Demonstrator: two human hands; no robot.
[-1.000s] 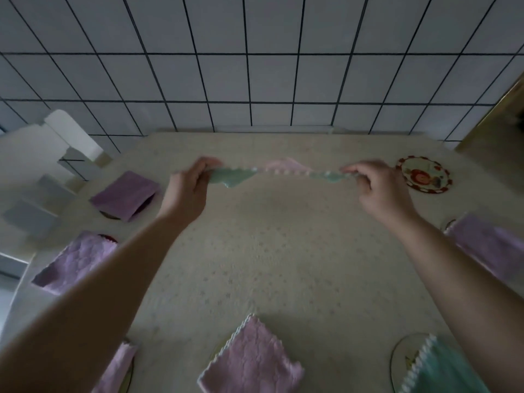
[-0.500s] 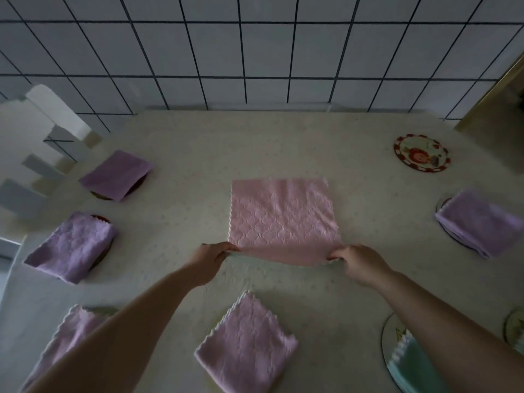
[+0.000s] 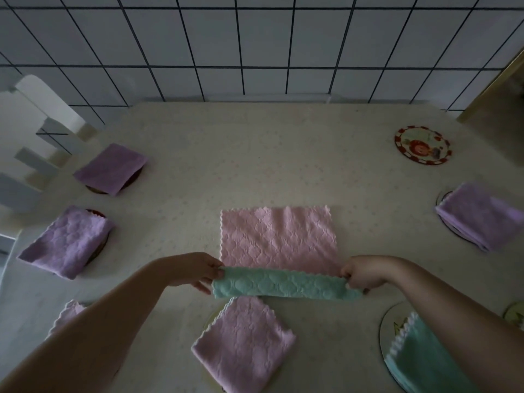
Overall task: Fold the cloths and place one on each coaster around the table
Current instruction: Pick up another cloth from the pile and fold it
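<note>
Nearest me on the pale speckled worktop (image 3: 283, 165), a folded pink quilted cloth (image 3: 245, 340) sits on its coaster and a folded mint-green cloth (image 3: 422, 361) lies on a round glass coaster (image 3: 383, 330) to my right, both apparently finished. Just beyond them my left hand (image 3: 195, 269) and right hand (image 3: 361, 275) each keep a pinching grip on one near corner of the square two-sided cloth (image 3: 279, 251), pink above and mint beneath, lifting its near edge so the mint underside rolls up and over, which I judge to be the first fold, taken away from me. The rest of it lies flat at the worktop's middle, scalloped hem and diamond quilting showing. Farther out, folded lilac cloths (image 3: 112, 168) cover coasters at both sides, while the red-rimmed patterned coaster (image 3: 422, 145) at far right is bare, likely this cloth's place.
</note>
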